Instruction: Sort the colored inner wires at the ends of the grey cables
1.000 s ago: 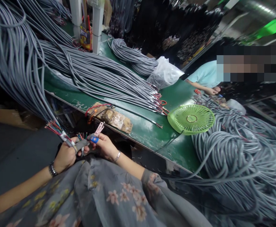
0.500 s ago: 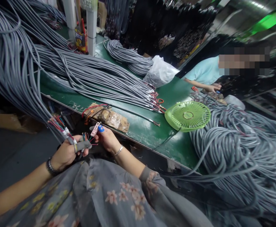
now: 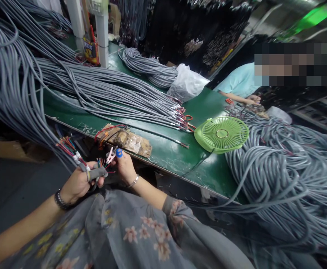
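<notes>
My left hand [image 3: 80,181] is closed around the end of a grey multi-core cable [image 3: 82,167]. Thin coloured wires [image 3: 101,163] fan out beyond its fingers, and a grey covering wraps one finger. A pale pink, clip-like tool [image 3: 110,154] with two slim arms is pinched in my right hand [image 3: 125,166], whose thumb wears a blue cover [image 3: 119,152]. The tool is right beside the fanned wire ends; whether it touches them I cannot tell. More bared coloured wires [image 3: 65,144] and white-banded cable ends hang just past my left hand.
On the green table [image 3: 169,158] lie a long bundle of grey cables [image 3: 118,87], a taped cardboard block [image 3: 131,142] and a green fan [image 3: 222,133]. Coiled cables [image 3: 286,179] are heaped at the right. A co-worker in a light blue top [image 3: 237,80] sits at the far side.
The pink tool has turned in my right hand, and its two arms now show apart. My right hand has shifted slightly left; my left hand keeps its hold on the cable.
</notes>
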Demonstrator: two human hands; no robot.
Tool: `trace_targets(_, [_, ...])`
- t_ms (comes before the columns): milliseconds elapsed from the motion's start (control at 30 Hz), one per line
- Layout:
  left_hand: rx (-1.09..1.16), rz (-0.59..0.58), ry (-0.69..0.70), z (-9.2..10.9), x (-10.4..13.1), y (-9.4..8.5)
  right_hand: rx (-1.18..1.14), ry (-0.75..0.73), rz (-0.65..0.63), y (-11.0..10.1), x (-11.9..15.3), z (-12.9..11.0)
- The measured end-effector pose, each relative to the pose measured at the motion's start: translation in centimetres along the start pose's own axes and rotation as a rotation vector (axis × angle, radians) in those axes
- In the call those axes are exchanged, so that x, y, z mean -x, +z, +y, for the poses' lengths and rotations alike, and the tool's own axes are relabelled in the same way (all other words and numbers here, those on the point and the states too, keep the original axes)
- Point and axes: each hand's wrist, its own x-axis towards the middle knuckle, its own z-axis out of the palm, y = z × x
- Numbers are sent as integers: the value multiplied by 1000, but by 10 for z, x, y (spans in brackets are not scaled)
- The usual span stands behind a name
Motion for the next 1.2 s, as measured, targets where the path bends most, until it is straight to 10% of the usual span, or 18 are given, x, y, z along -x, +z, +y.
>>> trace_targets(100, [-2,29,19,1,2,3,59,-56,40,-2,1,1])
trace_targets(333, [-15,49,8,-1,3,3,-406,317,-91,7,-4,-1])
trace_targets(1200, [-43,219,100,-15,15,3,-481,411,-60,2,3,-16])
